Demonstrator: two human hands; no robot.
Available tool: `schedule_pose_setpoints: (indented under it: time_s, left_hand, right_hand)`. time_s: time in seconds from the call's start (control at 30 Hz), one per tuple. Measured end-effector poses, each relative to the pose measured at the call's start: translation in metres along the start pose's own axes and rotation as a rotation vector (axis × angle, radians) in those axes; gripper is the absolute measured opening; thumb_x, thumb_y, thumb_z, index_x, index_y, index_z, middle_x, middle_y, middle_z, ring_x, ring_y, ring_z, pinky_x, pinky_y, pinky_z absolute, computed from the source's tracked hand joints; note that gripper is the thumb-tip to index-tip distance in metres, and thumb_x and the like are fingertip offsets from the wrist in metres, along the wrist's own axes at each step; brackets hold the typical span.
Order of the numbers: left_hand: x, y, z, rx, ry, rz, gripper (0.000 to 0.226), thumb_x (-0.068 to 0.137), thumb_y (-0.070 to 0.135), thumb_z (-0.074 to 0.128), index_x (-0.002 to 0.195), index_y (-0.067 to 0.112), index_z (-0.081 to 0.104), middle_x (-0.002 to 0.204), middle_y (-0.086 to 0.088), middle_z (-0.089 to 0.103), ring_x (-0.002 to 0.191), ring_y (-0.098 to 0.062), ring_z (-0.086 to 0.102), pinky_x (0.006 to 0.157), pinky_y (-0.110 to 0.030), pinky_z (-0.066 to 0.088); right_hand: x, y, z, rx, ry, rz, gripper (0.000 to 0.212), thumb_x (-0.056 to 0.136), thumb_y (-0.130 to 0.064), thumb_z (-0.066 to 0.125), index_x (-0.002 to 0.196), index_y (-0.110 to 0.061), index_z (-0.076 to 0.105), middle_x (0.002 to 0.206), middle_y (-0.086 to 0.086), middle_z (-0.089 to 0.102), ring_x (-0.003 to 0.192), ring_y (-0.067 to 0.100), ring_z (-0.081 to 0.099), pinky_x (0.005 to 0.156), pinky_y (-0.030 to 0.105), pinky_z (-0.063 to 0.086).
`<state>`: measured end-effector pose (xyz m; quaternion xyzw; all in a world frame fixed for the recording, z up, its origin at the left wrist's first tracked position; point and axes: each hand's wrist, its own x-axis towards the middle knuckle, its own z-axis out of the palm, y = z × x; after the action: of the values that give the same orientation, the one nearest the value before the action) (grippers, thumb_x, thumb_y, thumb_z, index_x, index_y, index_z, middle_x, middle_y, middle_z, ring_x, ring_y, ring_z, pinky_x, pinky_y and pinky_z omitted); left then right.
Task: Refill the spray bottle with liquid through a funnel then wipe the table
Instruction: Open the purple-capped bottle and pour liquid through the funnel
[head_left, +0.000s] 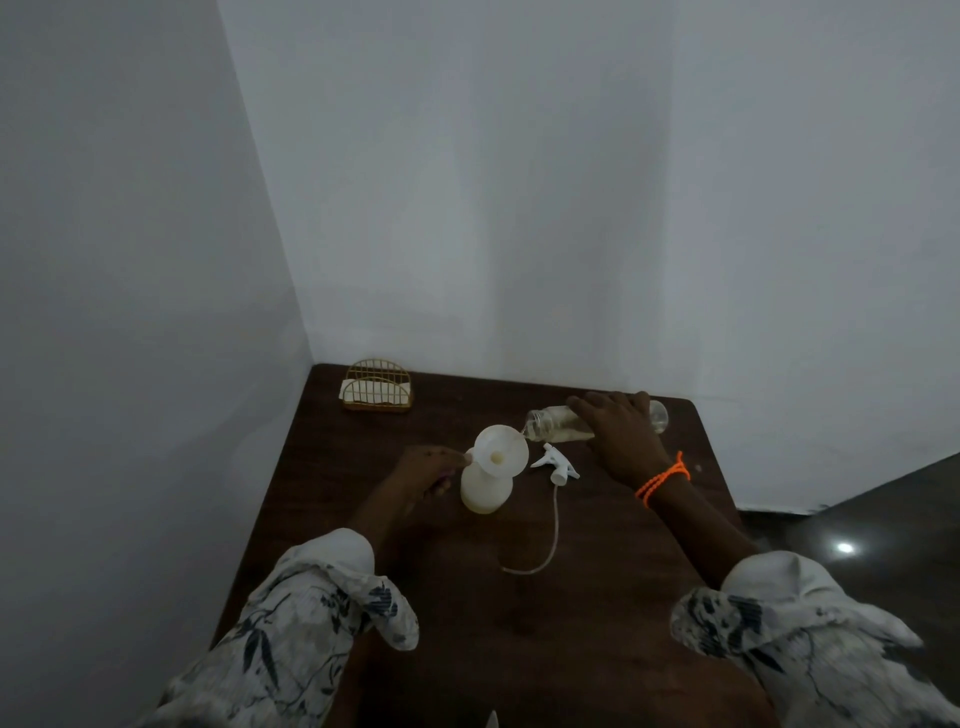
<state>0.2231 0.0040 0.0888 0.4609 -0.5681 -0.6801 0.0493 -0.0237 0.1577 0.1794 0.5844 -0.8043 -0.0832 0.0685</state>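
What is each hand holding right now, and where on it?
Right hand grips the tipped clear bottle around its middle. Left hand fingers pinch the funnel rim.

Plain room corner, likely a home — bare white walls (519, 182), dark wooden table (597, 623), wire napkin holder (378, 385)

On the dark table (519, 623) a white spray bottle (485, 491) stands with a funnel (501, 451) in its neck. The left hand (428, 470) pinches the funnel's rim. The right hand (621, 434), orange cord (665, 479) at the wrist, grips a clear bottle (550, 422) tipped with its mouth over the funnel. The trigger head (556, 461) and tube lie just beside. A wire holder (378, 384) sits in the far corner.
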Motion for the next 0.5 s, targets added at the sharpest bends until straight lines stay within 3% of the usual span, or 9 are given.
schedule_pose_setpoints:
  time_s: [0.5]
  left_hand:
    - [-0.0026,-0.0027,-0.0015,-0.007,-0.002,0.027,0.020,0.091,0.026,0.073,0.106,0.013,0.075,0.073,-0.007,0.061,0.058,-0.014,0.051,0.050,-0.024,0.043]
  right_hand:
    - [-0.0054,-0.0038,-0.0011,-0.007,0.003,-0.003,0.056,0.078,-0.019,0.073,0.131,-0.027,0.057,0.120,0.001,0.067,0.103,0.028,0.063,0.087,0.045,0.034]
